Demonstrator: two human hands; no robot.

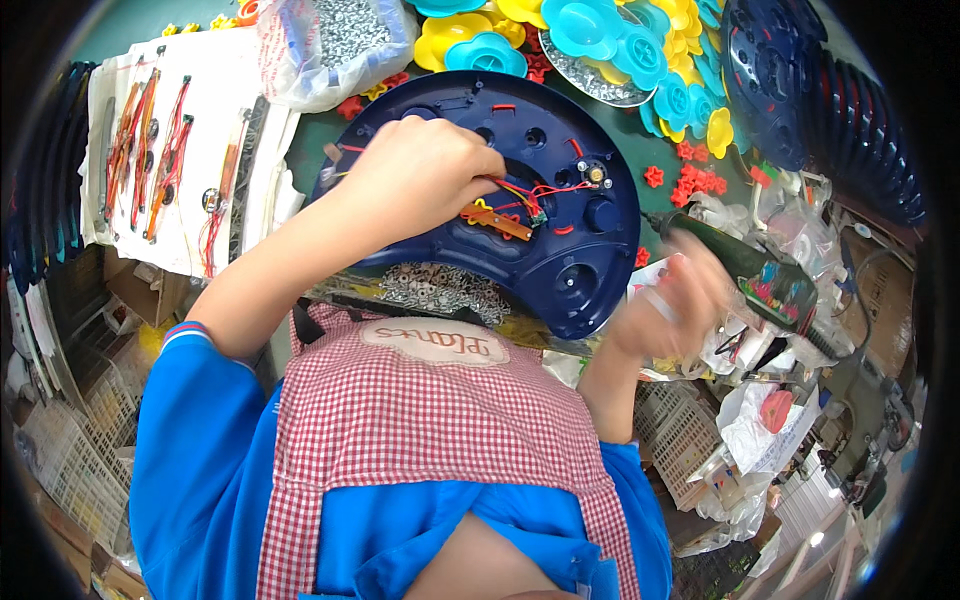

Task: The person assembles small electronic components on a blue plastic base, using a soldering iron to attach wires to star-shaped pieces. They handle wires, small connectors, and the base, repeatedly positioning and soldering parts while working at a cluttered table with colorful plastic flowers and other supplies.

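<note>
A glossy dark-blue, curved plastic shell (545,265) dotted with round recesses lies on the green surface (630,130), left hand (425,170) over its wires (555,187), blurred right hand (680,300) beside it, whether either's fingers clamp anything I cannot tell.

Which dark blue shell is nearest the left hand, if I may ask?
The central shell, beneath the left hand; the stacked shells lie farther away.
</note>
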